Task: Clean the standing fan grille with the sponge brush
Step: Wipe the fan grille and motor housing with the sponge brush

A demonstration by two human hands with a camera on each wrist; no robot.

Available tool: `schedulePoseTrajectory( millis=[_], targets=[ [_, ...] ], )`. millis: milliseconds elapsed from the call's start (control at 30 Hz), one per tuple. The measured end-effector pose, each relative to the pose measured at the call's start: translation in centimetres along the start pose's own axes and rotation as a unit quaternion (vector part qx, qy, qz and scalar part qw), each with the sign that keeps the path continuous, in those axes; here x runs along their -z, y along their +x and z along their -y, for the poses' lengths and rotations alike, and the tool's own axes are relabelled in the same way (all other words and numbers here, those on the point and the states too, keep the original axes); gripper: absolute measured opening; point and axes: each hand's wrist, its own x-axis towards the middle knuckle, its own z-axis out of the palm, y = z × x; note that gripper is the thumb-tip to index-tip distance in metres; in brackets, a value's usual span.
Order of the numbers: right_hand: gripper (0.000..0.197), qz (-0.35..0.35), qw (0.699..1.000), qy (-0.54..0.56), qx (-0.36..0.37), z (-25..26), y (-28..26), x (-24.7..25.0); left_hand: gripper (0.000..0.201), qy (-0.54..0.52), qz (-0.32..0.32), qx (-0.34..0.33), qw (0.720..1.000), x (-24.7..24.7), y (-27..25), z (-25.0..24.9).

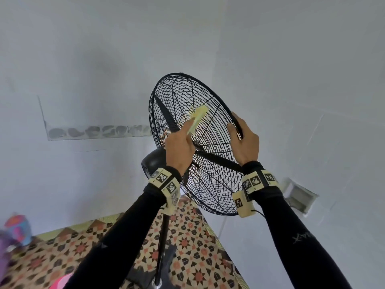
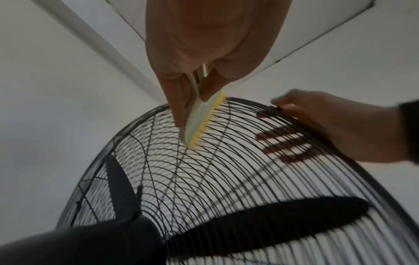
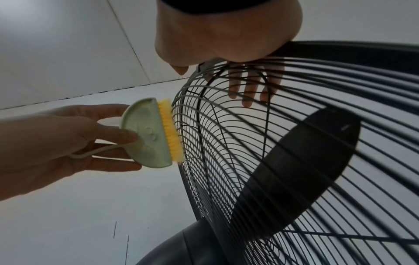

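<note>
up close, the left hand (image 1: 179,151) held the sponge brush (image 1: 198,118) by its pale green back, fingers and thumb curled round it — the yellow bristle edge (image 3: 169,131) was laid flat against the wires of the fan grille (image 1: 210,163). from the right wrist view the brush read as a half-round green body with a thin loop cord trailing into the palm, and its bristles touched the outer curve of the black cage, on the rear, motor-side face. the right hand (image 1: 244,140) was clamped on the grille's rim (image 1: 236,124), thumb on the near side and fingers (image 3: 248,86) hooked over and showing through the wires on the far side. so the two hands were apart, one on each side of the upper part of the cage. the grille was tilted, with dark blades (image 2: 267,222) visible inside and the rounded motor housing (image 1: 154,161) just below the left wrist. the fan's pole (image 1: 162,243) ran down to a patterned floor (image 1: 187,243), in a corner of plain pale walls (image 1: 83,59). both forearms wore black sleeves (image 1: 291,236) and wrist bands with printed markers (image 1: 164,182).
</note>
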Motion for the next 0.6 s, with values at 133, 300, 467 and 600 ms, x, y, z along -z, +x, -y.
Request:
schedulePoseTrajectory(
  millis=[133,300,467,600],
  targets=[
    [0.052,0.002,1.0,-0.003,-0.002,-0.8,-0.1,0.5,0.051,-0.024,0.12,-0.07,0.99,-1.2,-5.4,-0.5],
    [0.051,0.014,0.999,0.026,-0.016,-0.2,0.1,0.7,0.048,0.005,0.044,-0.027,0.999,0.5,-0.2,-0.1],
    [0.052,-0.007,1.0,0.024,-0.011,-0.1,-0.4,0.3,0.046,-0.014,-0.01,0.006,1.0,-0.7,1.0,1.6],
    [0.056,-0.02,1.0,0.016,0.005,-0.2,-0.5,0.6,0.044,-0.048,0.072,-0.074,0.994,-2.0,-4.7,1.9]
  ],
)
